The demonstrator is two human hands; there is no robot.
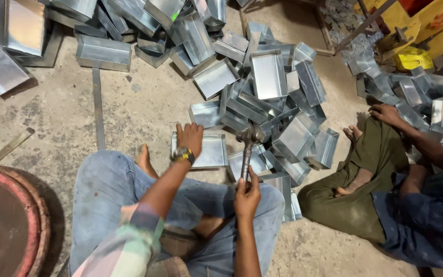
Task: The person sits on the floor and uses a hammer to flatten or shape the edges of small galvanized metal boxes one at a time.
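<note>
I sit cross-legged on a concrete floor in blue jeans. My left hand (189,137), with a watch on the wrist, presses flat on the left end of a shallow sheet-metal tray (212,153) lying in front of my knees. My right hand (247,195) grips the handle of a hammer (248,146), whose dark head hovers just right of the tray's far right corner. A large heap of similar shiny metal trays (267,77) rises directly behind it.
Another person sits at my right in olive trousers, a hand (384,113) resting by a second tray pile (426,97). More trays (103,51) lie at the back left, a long metal strip (97,107) on the floor, a round rusty red rim (6,220) at left.
</note>
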